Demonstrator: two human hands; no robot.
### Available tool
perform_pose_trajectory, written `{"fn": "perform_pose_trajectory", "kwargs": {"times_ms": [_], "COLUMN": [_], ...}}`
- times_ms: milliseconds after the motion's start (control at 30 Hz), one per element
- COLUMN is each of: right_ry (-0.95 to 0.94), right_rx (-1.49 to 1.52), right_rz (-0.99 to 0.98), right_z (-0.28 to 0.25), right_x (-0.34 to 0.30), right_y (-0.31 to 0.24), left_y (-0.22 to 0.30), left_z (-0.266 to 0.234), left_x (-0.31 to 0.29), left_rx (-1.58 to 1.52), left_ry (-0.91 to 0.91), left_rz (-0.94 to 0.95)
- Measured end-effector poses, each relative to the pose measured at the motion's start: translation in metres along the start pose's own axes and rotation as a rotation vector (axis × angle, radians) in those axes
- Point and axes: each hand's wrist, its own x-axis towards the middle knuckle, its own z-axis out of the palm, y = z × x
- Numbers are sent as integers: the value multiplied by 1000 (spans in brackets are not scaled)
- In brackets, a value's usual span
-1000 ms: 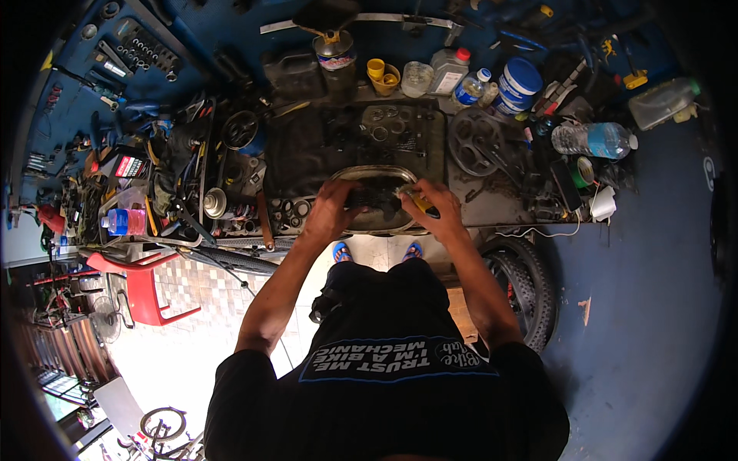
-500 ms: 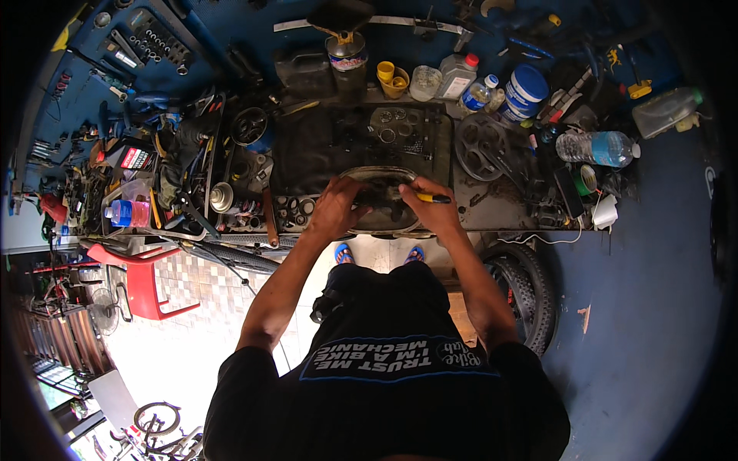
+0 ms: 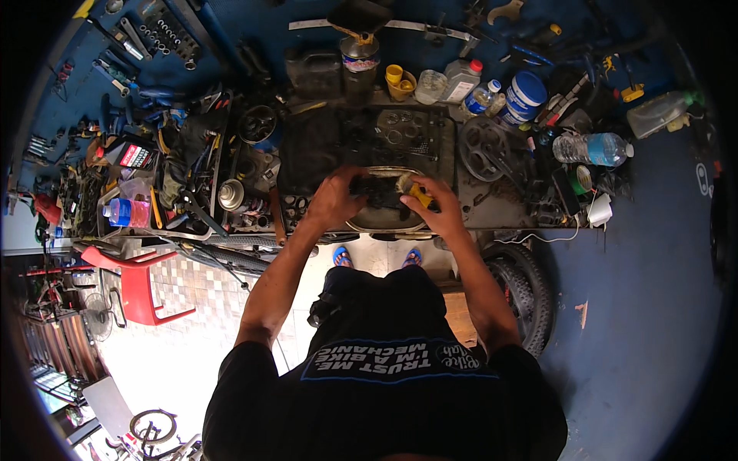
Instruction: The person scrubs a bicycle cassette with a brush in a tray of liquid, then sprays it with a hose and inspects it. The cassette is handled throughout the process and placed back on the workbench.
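Note:
A shallow oval basin with a pale rim (image 3: 386,230) sits at the front edge of the workbench. My left hand (image 3: 335,201) is over its left side, fingers closed on a dark, greasy part (image 3: 380,190) whose kind I cannot make out. From the right, my right hand (image 3: 438,207) grips a yellow-handled brush (image 3: 419,195). Its pale bristles point up and left, beside the dark part. Whether they touch it is unclear.
Behind the basin lies a dark tray (image 3: 442,154) with metal rings and small parts. A crankset (image 3: 484,150) is to its right, a water bottle (image 3: 592,149) farther right. Pliers (image 3: 201,213) and a spray can (image 3: 230,195) stand left. Bike tyres (image 3: 530,296) lean below the bench.
My right hand has turned the brush: its yellow handle pointed right before and now slants down, with the bristles showing. My left hand has barely shifted. The whole view has moved slightly.

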Motion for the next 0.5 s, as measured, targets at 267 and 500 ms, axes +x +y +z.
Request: {"fn": "perform_pose_trajectory", "kwargs": {"times_ms": [267, 500], "right_ry": [113, 107], "right_rx": [532, 279], "right_rz": [550, 481], "right_z": [-39, -6], "right_x": [-45, -70], "right_y": [14, 1], "left_y": [114, 17], "left_z": [-95, 17], "left_x": [-10, -20], "left_rx": [107, -37], "left_ry": [175, 93], "left_rz": [418, 175]}}
